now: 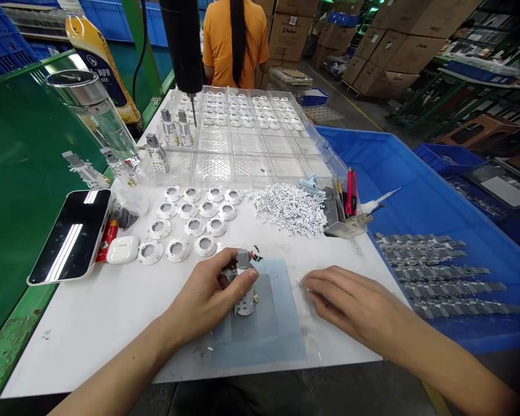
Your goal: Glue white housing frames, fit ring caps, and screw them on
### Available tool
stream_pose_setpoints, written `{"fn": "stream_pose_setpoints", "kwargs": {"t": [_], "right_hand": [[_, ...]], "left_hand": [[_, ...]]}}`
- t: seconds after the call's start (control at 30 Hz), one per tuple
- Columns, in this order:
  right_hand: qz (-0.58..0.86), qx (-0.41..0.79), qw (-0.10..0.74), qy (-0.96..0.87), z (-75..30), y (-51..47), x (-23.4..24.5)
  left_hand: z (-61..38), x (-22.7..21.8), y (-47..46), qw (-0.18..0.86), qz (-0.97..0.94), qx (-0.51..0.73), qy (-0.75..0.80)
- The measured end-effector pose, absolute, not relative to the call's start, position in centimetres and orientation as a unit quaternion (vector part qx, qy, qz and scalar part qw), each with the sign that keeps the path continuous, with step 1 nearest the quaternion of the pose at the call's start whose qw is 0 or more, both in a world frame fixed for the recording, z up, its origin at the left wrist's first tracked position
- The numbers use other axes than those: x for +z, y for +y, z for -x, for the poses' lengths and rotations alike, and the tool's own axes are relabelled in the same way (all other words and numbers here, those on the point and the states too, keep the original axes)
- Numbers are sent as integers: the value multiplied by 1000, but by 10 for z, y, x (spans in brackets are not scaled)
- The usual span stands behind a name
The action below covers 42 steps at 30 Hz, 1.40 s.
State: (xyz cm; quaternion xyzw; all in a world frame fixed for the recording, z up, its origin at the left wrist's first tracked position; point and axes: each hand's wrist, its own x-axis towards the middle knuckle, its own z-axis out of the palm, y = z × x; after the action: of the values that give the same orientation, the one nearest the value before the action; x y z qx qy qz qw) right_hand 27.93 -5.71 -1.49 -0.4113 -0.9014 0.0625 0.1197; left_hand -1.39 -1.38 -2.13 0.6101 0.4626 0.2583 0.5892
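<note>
White table [91,352], blue-grey mat [264,341] between the hands: perforated metal component [244,294] over the mat, long axis upright, grey cap pointing up, contact with the mat hidden. Left hand [205,294] clenched around it, fingers covering its side. Right hand [346,294] loosely curled just beside, fingertips on clear plastic film [305,294]; cannot tell if pinching anything.

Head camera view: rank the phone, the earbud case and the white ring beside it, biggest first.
1. The phone is largest.
2. The earbud case and the white ring look about alike, so I can't rank them.
</note>
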Motion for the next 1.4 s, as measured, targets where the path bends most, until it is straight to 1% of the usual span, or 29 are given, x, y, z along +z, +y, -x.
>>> {"fn": "stream_pose_setpoints", "kwargs": {"t": [0.07,0.23,0.37,0.43,0.53,0.6,0.67,0.9,1.2,1.4], "right_hand": [[414,60,145,-897,-278,-56,-18],[464,124,169,-861,-272,-52,-19],[495,218,226,-810,-253,-55,-14],[473,261,257,-801,-238,-57,-12],[377,291,296,-828,-217,-61,-13],[326,298,303,-845,-208,-62,-15],[306,296,305,-852,-204,-62,-18],[333,301,328,-831,-201,-61,-26],[340,309,315,-831,-201,-60,-14],[335,308,324,-829,-200,-58,-19]], "left_hand": [[14,-22,-13,595,-599,262,466],[14,-24,-12,586,-591,269,484],[13,-23,-10,586,-596,270,477],[13,-23,-10,583,-599,274,476],[14,-24,-10,579,-601,284,472],[15,-25,-10,578,-602,288,469],[15,-26,-10,578,-603,288,467],[15,-25,-9,571,-611,279,472],[15,-26,-9,567,-616,285,467],[15,-24,-10,560,-623,285,466]]}}
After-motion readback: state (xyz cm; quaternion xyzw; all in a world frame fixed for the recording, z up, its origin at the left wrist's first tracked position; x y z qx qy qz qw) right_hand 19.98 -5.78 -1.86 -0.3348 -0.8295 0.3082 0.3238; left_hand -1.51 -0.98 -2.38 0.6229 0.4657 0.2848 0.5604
